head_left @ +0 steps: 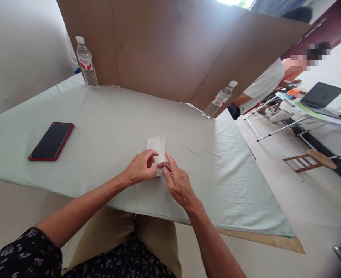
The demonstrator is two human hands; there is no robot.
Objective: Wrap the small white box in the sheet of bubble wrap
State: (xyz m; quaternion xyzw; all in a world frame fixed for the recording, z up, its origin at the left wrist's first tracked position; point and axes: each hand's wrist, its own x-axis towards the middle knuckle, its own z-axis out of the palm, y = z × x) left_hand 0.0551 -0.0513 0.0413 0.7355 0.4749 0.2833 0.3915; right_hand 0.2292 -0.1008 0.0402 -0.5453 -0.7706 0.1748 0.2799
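At near middle of cloth-covered surface (112, 116): white packet (156, 146) lying under both hands. Left hand (141, 166) at its left side, fingers curled, thumb and index apart. Right hand (178, 181) at right side, fingers bent over lower part; cannot tell if pinching. Red-edged phone (51, 141) well apart, leftward.

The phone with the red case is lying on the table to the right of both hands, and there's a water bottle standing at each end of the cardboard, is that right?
Not quite: the head view shows the phone left of both hands. The rest stands.
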